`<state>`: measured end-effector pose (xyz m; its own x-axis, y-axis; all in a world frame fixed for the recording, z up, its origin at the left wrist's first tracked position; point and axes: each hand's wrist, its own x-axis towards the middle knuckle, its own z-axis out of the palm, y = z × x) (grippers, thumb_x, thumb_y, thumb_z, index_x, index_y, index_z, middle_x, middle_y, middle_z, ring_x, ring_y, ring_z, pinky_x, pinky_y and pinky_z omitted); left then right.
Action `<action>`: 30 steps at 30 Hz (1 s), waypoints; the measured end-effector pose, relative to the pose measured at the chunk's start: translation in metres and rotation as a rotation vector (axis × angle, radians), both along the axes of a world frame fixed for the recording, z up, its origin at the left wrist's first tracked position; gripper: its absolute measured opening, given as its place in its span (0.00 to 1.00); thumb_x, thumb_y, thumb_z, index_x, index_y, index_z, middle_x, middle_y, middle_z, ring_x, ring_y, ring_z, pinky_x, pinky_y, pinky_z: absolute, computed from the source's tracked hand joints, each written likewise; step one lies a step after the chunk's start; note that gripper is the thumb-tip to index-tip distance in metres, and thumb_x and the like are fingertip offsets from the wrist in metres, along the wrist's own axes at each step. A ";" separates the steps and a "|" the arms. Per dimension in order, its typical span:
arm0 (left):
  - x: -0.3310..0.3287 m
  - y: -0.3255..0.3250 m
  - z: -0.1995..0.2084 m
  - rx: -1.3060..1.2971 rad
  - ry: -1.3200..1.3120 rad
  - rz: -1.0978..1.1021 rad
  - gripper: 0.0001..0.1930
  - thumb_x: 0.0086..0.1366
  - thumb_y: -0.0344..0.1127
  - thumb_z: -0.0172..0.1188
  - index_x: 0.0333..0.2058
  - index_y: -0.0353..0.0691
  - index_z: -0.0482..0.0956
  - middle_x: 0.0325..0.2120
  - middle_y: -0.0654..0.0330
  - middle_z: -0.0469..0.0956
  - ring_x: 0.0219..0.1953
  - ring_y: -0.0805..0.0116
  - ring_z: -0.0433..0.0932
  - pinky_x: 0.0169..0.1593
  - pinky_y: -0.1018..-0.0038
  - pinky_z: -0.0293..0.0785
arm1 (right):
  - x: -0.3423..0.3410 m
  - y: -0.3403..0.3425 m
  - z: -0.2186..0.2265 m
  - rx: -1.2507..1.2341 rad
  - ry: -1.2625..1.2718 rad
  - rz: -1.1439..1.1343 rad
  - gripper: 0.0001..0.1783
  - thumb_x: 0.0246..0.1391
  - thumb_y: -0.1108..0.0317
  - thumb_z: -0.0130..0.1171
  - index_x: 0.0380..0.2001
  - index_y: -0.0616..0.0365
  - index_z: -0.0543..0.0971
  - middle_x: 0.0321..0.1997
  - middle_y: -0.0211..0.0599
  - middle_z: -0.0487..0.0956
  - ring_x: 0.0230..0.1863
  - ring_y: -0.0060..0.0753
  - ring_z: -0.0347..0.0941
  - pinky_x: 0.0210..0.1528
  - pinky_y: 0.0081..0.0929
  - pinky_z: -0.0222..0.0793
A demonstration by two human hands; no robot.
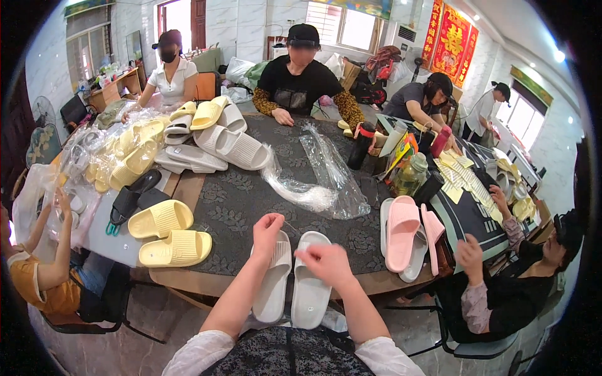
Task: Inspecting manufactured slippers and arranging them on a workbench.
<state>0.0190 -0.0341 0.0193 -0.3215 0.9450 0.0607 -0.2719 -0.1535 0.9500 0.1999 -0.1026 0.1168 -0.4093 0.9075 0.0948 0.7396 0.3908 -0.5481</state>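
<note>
2 white slippers [291, 282] laid side by side at table [238, 200] edge, left hand [266, 227] pinched on thin thread, right hand [326, 260] pinched on small white tag [302, 255], yellow slippers [168, 233] nearby.

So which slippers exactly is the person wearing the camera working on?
Start at the big round table with the dark patterned cloth and come to its near edge, right in front of the camera. There a pair of white ribbed foam slide slippers lies side by side under the left hand and right hand. The neighbouring pairs are yellow on the left and pink on the right.
</note>
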 end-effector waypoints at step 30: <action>-0.257 -0.117 0.005 -0.078 1.515 0.600 0.37 0.50 0.26 0.60 0.61 0.38 0.59 0.44 0.46 0.73 0.46 0.48 0.70 0.54 0.56 0.64 | -0.012 -0.033 -0.087 0.089 0.069 -0.149 0.19 0.47 0.54 0.61 0.26 0.61 0.72 0.18 0.42 0.75 0.22 0.49 0.74 0.27 0.44 0.67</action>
